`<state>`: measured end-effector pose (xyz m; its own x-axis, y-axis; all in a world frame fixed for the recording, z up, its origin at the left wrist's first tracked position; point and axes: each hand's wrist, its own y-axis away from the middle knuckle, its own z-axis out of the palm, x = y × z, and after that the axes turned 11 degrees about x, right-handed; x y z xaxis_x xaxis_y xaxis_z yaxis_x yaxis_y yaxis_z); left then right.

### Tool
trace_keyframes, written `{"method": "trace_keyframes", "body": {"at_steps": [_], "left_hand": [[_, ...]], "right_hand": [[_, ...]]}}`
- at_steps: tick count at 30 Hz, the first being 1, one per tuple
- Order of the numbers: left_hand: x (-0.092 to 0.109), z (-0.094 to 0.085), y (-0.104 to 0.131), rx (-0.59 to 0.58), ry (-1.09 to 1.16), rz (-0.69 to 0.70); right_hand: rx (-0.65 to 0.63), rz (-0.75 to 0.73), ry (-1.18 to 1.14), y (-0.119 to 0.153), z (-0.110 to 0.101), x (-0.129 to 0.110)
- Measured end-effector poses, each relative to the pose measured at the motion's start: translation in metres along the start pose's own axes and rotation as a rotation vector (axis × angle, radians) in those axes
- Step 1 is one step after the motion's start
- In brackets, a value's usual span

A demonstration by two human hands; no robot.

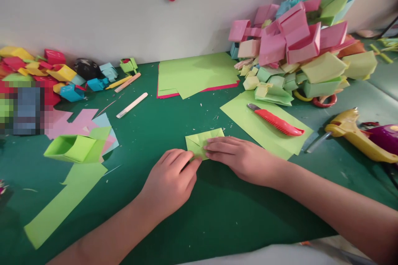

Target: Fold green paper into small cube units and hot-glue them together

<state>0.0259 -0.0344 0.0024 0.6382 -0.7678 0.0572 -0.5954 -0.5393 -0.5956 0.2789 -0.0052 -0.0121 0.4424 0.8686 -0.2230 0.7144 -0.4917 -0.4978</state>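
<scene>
A small, folded light-green paper piece (pixel 199 141) lies flat on the dark-green tabletop (pixel 149 128), near the middle — probably so both hands can press its creases against a firm surface. The right hand (pixel 244 158) spreads flat from the right, fingers together over the paper's right side, seemingly steadying it. The left hand (pixel 174 177) curls inward, fingertips at the near-left edge — whether they pinch it I cannot tell. Both forearms angle in from the near corners.
</scene>
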Motion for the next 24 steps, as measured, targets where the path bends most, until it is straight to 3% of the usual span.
{"method": "trace_keyframes", "body": {"at_steps": [6, 16, 24], "left_hand": [[-0.007, 0.003, 0.002, -0.038, 0.077, -0.103], [-0.010, 0.003, 0.004, -0.055, 0.149, -0.121], [-0.007, -0.001, 0.004, -0.040, 0.099, -0.070]], "right_hand": [[0.074, 0.031, 0.065, -0.002, 0.003, 0.000], [0.149, 0.076, 0.067, 0.002, 0.005, -0.007], [0.125, 0.077, 0.093, 0.000, 0.003, -0.012]]}}
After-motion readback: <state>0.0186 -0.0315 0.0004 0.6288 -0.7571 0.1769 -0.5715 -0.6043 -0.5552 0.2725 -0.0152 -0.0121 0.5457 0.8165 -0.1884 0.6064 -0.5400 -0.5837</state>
